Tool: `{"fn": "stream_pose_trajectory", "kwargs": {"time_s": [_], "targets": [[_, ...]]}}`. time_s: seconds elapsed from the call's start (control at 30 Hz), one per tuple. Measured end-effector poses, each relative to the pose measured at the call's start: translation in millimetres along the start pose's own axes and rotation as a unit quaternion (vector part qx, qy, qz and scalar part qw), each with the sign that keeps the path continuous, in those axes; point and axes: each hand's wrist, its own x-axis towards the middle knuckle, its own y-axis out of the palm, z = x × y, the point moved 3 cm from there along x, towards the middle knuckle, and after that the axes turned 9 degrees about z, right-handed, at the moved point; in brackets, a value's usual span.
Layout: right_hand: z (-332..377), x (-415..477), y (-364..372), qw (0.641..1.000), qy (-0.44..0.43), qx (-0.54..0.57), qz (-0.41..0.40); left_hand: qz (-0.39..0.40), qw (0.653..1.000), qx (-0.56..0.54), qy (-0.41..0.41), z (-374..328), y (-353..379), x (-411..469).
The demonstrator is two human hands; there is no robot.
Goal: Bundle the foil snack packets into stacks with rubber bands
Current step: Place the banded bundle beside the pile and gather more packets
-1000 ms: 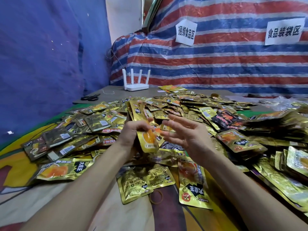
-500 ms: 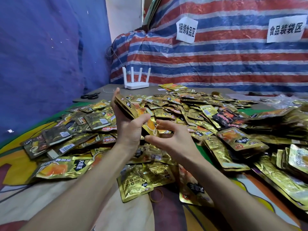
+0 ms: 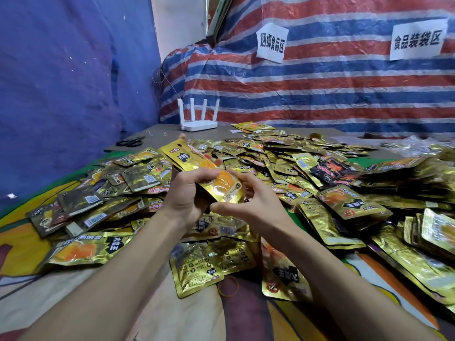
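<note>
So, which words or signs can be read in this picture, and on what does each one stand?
"捆绑食品区": left sign on the tarp.
"食品装袋区": right sign, same tarp.
"大魔王": fronts of the packets.
Fine print on packets: too small to read.

Makeshift food-packing workshop. Far wall: striped tarp (image 3: 320, 99) bearing two paper signs, "捆绑食品区" (image 3: 270, 43) and "食品装袋区" (image 3: 417, 40), marking bundling and bagging zones. Left: blue sheet (image 3: 61, 70). Surface (image 3: 170, 126): bulk heap of foil packets (image 3: 295, 153); scissors (image 3: 130, 142) and router (image 3: 199, 120) at far edge.
</note>
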Motion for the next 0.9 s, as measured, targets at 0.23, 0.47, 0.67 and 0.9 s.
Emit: {"fn": "stream_pose_trajectory", "kwargs": {"time_s": [0.23,0.47,0.67,0.9], "targets": [[2.2,1.2,-0.2,0.999,-0.009,0.035,0.002,0.017,1.0,-0.021,0.003,3.7,1.5,0.9],[-10.8,2.6,23.3,0.996,-0.004,0.089,-0.021,-0.094,0.994,-0.033,-0.039,15.6,-0.5,3.6],[-11.4,4.8,29.5,0.987,-0.003,0.156,-0.029,-0.087,0.994,-0.042,-0.043,8.3,3.3,2.3],[0.5,7.2,15.8,0.901,0.001,0.431,0.038,-0.049,0.994,-0.093,-0.02,-0.4,8.7,3.9]]}}
